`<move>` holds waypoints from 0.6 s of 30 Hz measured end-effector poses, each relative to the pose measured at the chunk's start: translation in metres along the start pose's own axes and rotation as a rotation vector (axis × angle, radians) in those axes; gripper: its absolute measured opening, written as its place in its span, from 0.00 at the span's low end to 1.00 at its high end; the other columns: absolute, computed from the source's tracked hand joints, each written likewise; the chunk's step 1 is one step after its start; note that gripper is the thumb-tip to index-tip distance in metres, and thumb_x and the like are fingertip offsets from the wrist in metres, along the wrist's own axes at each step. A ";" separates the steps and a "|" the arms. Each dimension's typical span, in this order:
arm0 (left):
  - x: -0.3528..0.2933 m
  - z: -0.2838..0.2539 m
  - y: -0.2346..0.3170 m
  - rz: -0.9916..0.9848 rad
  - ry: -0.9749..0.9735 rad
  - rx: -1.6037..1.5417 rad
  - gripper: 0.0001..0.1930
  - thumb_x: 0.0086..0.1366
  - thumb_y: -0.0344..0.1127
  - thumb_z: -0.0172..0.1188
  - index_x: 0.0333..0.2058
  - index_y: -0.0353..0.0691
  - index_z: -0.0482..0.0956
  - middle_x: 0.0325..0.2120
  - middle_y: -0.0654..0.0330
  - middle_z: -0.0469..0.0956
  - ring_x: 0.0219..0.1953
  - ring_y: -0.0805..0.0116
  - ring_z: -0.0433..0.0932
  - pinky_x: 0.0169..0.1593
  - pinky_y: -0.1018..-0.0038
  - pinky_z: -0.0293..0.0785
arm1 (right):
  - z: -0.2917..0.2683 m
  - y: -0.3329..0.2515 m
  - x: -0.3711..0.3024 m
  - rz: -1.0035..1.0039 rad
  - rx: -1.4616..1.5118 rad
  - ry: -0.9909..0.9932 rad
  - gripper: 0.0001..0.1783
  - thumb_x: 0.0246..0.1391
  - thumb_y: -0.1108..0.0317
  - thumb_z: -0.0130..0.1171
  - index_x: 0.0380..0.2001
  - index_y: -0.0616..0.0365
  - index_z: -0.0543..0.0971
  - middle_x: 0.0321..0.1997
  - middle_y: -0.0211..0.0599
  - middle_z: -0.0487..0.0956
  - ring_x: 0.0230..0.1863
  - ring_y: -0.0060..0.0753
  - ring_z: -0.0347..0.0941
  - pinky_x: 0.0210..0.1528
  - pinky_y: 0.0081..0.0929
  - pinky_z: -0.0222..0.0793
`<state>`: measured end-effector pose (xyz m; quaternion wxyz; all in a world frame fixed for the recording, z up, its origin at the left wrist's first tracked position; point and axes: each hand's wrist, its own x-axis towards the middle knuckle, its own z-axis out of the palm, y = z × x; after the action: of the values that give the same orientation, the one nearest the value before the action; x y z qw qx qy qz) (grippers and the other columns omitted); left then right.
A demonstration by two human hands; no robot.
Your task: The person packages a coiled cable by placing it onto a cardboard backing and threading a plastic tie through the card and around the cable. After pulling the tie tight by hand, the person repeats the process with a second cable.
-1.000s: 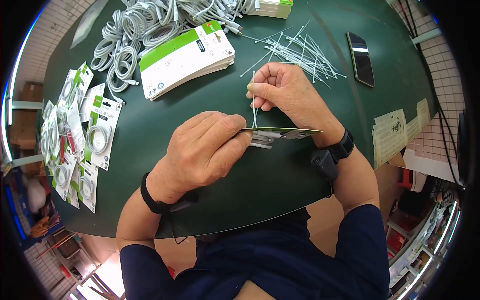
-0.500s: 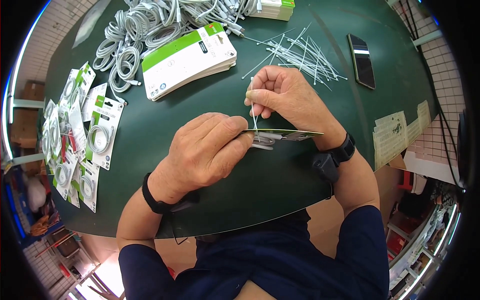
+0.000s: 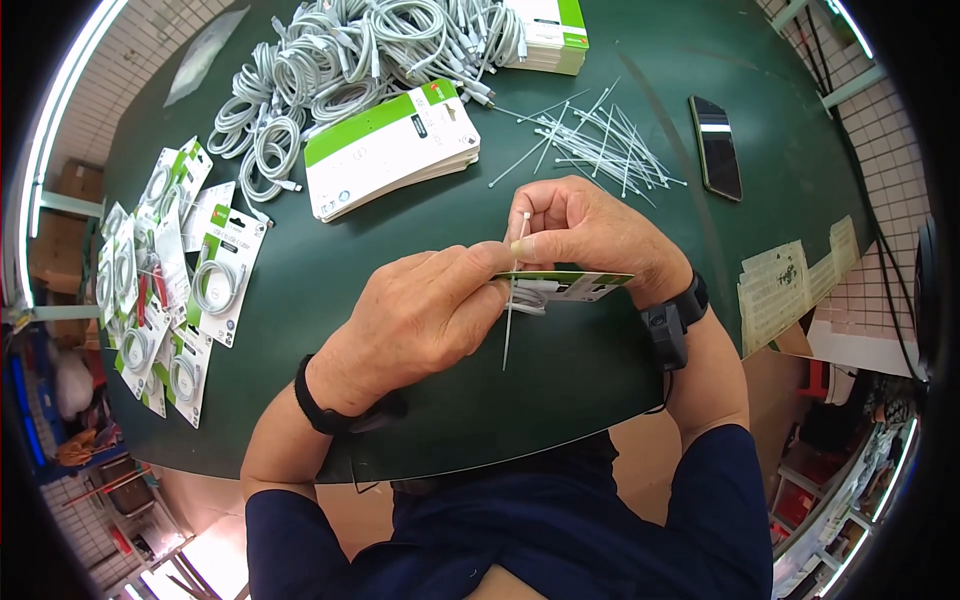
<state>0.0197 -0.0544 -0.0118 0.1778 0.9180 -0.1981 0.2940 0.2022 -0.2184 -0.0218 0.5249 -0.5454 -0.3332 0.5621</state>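
Observation:
My left hand pinches the left end of a green and white cardboard card, held almost edge-on above the table. Against the card's near face lies a coiled grey-white cable, partly hidden by my left fingers. A thin white cable tie crosses the card, its tail hanging on the near side and its head standing up on the far side. My right hand grips the tie between thumb and finger just below that head, close to my left fingertips.
Beyond my hands are a stack of blank-fronted cards, a heap of coiled cables and scattered cable ties. Carded cables pile up at left, with red-handled tool among them. A phone lies at right.
The tie's tail now sticks out well past the card's near side. My right hand has come down toward the card, close to my left fingers. The view has shifted slightly.

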 end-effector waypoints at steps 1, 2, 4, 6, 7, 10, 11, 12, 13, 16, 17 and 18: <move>0.000 0.000 0.000 0.010 -0.007 0.000 0.07 0.53 0.25 0.68 0.30 0.35 0.79 0.40 0.59 0.80 0.30 0.67 0.80 0.31 0.71 0.78 | 0.000 0.001 0.000 -0.001 -0.004 -0.001 0.06 0.61 0.71 0.67 0.35 0.59 0.80 0.32 0.26 0.82 0.32 0.15 0.77 0.36 0.16 0.73; 0.000 0.000 0.000 0.019 -0.014 -0.001 0.07 0.53 0.25 0.68 0.30 0.35 0.79 0.41 0.59 0.80 0.29 0.67 0.80 0.30 0.71 0.78 | 0.000 0.002 0.000 0.000 0.006 -0.004 0.05 0.61 0.72 0.67 0.36 0.59 0.80 0.32 0.26 0.82 0.32 0.14 0.77 0.36 0.16 0.73; -0.002 -0.001 -0.001 0.015 -0.025 -0.023 0.08 0.51 0.24 0.69 0.31 0.35 0.80 0.40 0.59 0.81 0.30 0.66 0.82 0.31 0.71 0.79 | 0.002 0.003 0.000 0.006 0.025 -0.015 0.05 0.60 0.73 0.68 0.36 0.60 0.80 0.32 0.25 0.82 0.32 0.14 0.77 0.36 0.16 0.72; -0.005 -0.003 -0.002 0.008 -0.054 -0.073 0.13 0.47 0.23 0.73 0.34 0.36 0.83 0.39 0.58 0.82 0.32 0.62 0.85 0.32 0.70 0.82 | 0.003 0.001 0.001 0.019 0.033 -0.027 0.06 0.60 0.73 0.68 0.37 0.60 0.80 0.32 0.26 0.82 0.33 0.14 0.77 0.36 0.15 0.72; -0.006 -0.002 -0.002 0.001 -0.050 -0.069 0.13 0.47 0.23 0.73 0.34 0.36 0.83 0.39 0.58 0.82 0.32 0.62 0.85 0.32 0.70 0.82 | 0.004 0.000 0.002 0.032 0.045 -0.033 0.06 0.60 0.74 0.68 0.37 0.61 0.80 0.33 0.26 0.82 0.33 0.14 0.77 0.36 0.15 0.72; -0.007 0.003 -0.004 0.025 0.015 -0.062 0.06 0.52 0.25 0.67 0.28 0.36 0.78 0.38 0.61 0.81 0.30 0.67 0.80 0.29 0.70 0.77 | 0.002 0.001 0.003 0.048 0.055 -0.054 0.07 0.59 0.74 0.68 0.38 0.61 0.79 0.33 0.26 0.83 0.33 0.14 0.78 0.37 0.15 0.72; -0.007 0.002 -0.004 0.017 0.020 -0.061 0.06 0.52 0.25 0.67 0.28 0.36 0.78 0.38 0.61 0.81 0.30 0.67 0.80 0.29 0.70 0.77 | 0.001 0.002 0.004 0.044 0.056 -0.065 0.07 0.59 0.75 0.68 0.38 0.62 0.79 0.34 0.27 0.83 0.34 0.14 0.78 0.37 0.15 0.73; -0.007 0.001 -0.004 0.009 0.008 -0.073 0.08 0.50 0.24 0.69 0.29 0.36 0.79 0.38 0.60 0.82 0.31 0.66 0.82 0.30 0.70 0.79 | 0.000 0.003 0.005 0.041 0.058 -0.077 0.07 0.59 0.75 0.68 0.39 0.62 0.79 0.34 0.27 0.83 0.34 0.14 0.78 0.37 0.15 0.73; -0.007 -0.001 -0.004 0.000 -0.004 -0.085 0.10 0.47 0.23 0.70 0.30 0.37 0.80 0.38 0.60 0.83 0.31 0.64 0.83 0.31 0.70 0.81 | 0.001 0.005 0.007 0.049 0.053 -0.084 0.07 0.59 0.75 0.68 0.39 0.62 0.79 0.34 0.27 0.83 0.34 0.14 0.78 0.37 0.15 0.73; -0.008 -0.002 -0.004 -0.030 -0.011 -0.107 0.13 0.45 0.22 0.72 0.32 0.38 0.82 0.37 0.60 0.84 0.32 0.63 0.85 0.33 0.70 0.82 | 0.004 0.010 0.007 0.002 0.053 -0.053 0.09 0.61 0.72 0.66 0.43 0.64 0.81 0.34 0.30 0.84 0.31 0.14 0.77 0.35 0.14 0.73; -0.008 -0.002 -0.004 -0.045 -0.013 -0.117 0.13 0.45 0.22 0.72 0.32 0.38 0.82 0.36 0.60 0.84 0.32 0.63 0.85 0.33 0.69 0.83 | 0.006 0.009 0.007 0.008 0.047 -0.059 0.09 0.61 0.72 0.66 0.43 0.64 0.81 0.34 0.30 0.84 0.31 0.14 0.77 0.35 0.14 0.73; -0.008 -0.001 -0.003 -0.060 -0.015 -0.128 0.13 0.45 0.22 0.72 0.31 0.39 0.82 0.35 0.60 0.84 0.32 0.63 0.85 0.33 0.69 0.83 | 0.008 0.008 0.006 0.024 0.078 -0.042 0.10 0.61 0.72 0.67 0.44 0.64 0.80 0.35 0.30 0.84 0.32 0.15 0.78 0.36 0.15 0.73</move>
<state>0.0146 -0.0488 -0.0167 0.2433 0.9125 -0.1905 0.2682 0.1934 -0.2125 -0.0294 0.5319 -0.5166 -0.3153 0.5922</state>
